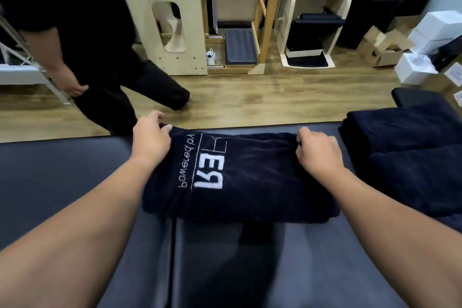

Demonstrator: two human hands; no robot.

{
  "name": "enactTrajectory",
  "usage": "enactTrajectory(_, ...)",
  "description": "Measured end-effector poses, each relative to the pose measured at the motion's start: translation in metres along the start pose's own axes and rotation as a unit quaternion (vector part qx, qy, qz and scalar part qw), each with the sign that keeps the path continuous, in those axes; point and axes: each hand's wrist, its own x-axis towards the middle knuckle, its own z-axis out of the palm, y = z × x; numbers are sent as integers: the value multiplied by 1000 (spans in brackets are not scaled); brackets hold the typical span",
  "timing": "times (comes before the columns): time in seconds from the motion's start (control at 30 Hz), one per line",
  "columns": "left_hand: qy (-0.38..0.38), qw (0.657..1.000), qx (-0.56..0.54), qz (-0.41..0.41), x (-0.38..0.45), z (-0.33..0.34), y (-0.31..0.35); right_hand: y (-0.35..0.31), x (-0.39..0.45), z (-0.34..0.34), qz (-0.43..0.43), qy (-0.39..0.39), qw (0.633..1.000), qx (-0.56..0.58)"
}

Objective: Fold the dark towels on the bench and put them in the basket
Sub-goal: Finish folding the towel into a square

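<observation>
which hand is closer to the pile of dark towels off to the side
Right. The right hand grips the far right corner of the logo towel, just beside the pile of dark towels; the left hand grips the far left corner.

Dark navy towel (240, 177) in front of you: folded into a flat rectangle, white logo up, lying on the desk (62, 182). More dark towels (410, 155) sit just right of it, loosely folded, heaped on the same desk.

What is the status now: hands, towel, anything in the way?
Left hand and right hand each grip a far corner of the folded towel on the bench. Nothing blocking. Basket not in view.
</observation>
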Motion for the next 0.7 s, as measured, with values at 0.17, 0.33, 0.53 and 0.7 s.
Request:
enactTrajectory(0.17,-98,941,244,213,-63,39,-8,-35,-19,19,-52,5,998,23)
enactTrajectory(0.33,-256,917,306,21,-78,56,-42,-60,-63,41,-104,-223,967,66)
enactTrajectory(0.53,-274,931,228,-82,-42,54,-44,-39,-26,57,-16,-196,977,77)
enactTrajectory(0.7,-259,940,194,-105,-43,54,-42,-22,-44,52,220,-221,940,140)
